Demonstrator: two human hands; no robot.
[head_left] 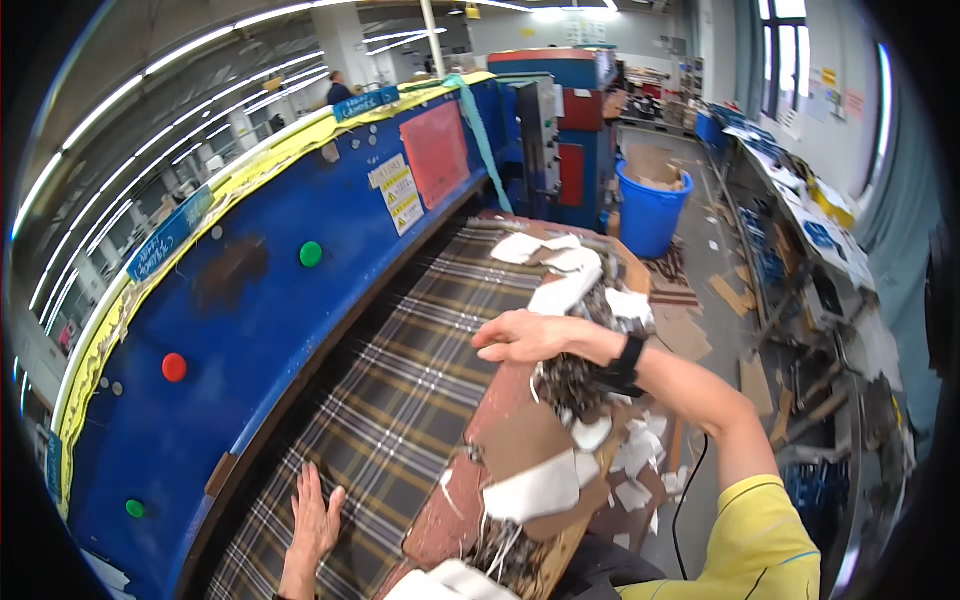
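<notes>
Plaid fabric (400, 400), brown with yellow and white lines, lies spread along the bed of the blue machine (250, 300), and all positions below are given from that fabric. My left hand (316, 520) rests flat on its near end, fingers spread, palm down, gripping nothing. My right hand (525, 336) hovers above its right edge, fingers extended toward the machine and not clamped on anything I can see; a black wristband (628, 358) sits at the wrist. Just to the right of the fabric runs a reddish board (500, 420), touching the fabric's edge. On the board and beyond it lies a pile of cut scraps (560, 460), white and brown pieces mixed with plaid offcuts. More white pieces (560, 262) sit at the fabric's far right corner. Well beyond the far end stands a blue bin (650, 210) holding cardboard. Left of the fabric, the machine's panel carries a green button (311, 254) and a red button (174, 367).
</notes>
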